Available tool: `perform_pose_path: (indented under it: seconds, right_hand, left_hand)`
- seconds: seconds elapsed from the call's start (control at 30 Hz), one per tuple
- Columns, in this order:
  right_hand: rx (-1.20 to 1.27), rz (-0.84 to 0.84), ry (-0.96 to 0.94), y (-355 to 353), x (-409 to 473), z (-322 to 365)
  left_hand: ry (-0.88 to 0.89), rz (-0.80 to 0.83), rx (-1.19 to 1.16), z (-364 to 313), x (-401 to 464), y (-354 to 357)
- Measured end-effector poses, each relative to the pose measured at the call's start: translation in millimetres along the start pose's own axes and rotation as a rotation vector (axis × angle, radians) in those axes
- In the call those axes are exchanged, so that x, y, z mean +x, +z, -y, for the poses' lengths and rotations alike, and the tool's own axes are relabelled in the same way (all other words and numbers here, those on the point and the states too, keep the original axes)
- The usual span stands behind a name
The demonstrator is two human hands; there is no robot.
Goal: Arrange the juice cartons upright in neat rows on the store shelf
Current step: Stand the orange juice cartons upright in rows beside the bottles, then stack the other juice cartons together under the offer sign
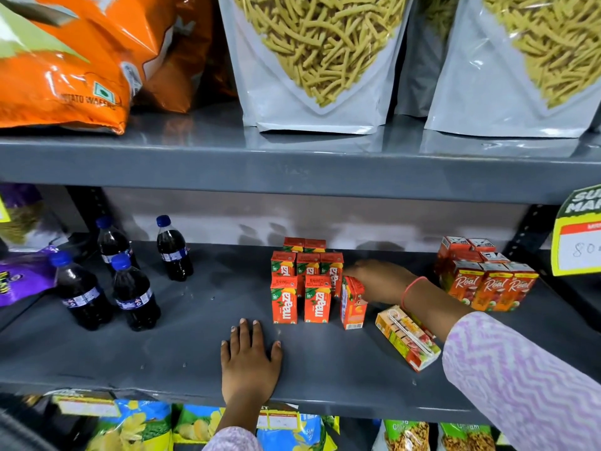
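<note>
The right hand (380, 281) is pinching a small, light, stiff juice carton (353, 302) by its top while the left hand (250, 356) is resting spread flat on the shelf (162, 359).

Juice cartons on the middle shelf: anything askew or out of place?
Yes. One carton lies flat on its side near the shelf's front, apart from the rows. The carton under the right hand is turned sideways, tilting out of the front row.

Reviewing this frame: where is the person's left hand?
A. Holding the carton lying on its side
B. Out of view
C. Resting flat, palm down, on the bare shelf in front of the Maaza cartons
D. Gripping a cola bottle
C: the left hand lies flat, fingers spread, on the shelf, holding nothing, just in front of the Maaza cartons.
</note>
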State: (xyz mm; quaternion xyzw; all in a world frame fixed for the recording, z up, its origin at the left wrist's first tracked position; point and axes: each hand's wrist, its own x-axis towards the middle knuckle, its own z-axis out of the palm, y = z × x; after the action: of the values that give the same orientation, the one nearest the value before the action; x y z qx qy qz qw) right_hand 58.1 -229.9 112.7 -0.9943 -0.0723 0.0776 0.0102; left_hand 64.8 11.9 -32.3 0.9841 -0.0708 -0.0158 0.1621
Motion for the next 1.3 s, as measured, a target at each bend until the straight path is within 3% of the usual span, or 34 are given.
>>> perform_pose_path:
  seconds: [0.23, 0.5, 0.63, 0.73, 0.87, 0.97, 1.13, 1.3]
  right_hand:
    - [-0.008, -0.101, 0.249, 7.2, 6.8, 8.0]
    - [-0.049, -0.249, 0.338, 18.8, -2.5, 20.6]
    - [0.099, -0.408, 0.523, 27.9, -23.1, 10.1]
    - [0.175, -0.321, 0.677, 43.0, -49.6, -5.3]
    - [0.202, -0.114, 0.781, 68.6, -87.4, -12.0]
    - [0.268, -0.053, 0.803, 82.2, -104.4, -12.4]
    - [0.59, -0.124, 0.822, 94.0, -115.2, -9.4]
    - [0.709, -0.195, 0.788, 99.7, -117.4, -16.5]
  left_hand:
    - [0.001, -0.024, -0.007, -0.4, -1.1, 0.3]
    - [0.01, -0.012, -0.012, 1.6, -0.9, 0.8]
    - [0.016, -0.017, -0.004, 1.2, -0.7, 0.3]
    - [0.021, -0.012, -0.012, 0.6, -1.0, -0.3]
    - [0.036, 0.011, -0.002, 1.5, -0.9, -1.8]
    - [0.032, 0.037, 0.006, 1.0, -0.8, -4.0]
    - [0.002, 0.024, -0.001, -8.6, -11.0, -4.6]
    - [-0.025, -0.021, -0.04, -34.1, -36.2, 4.8]
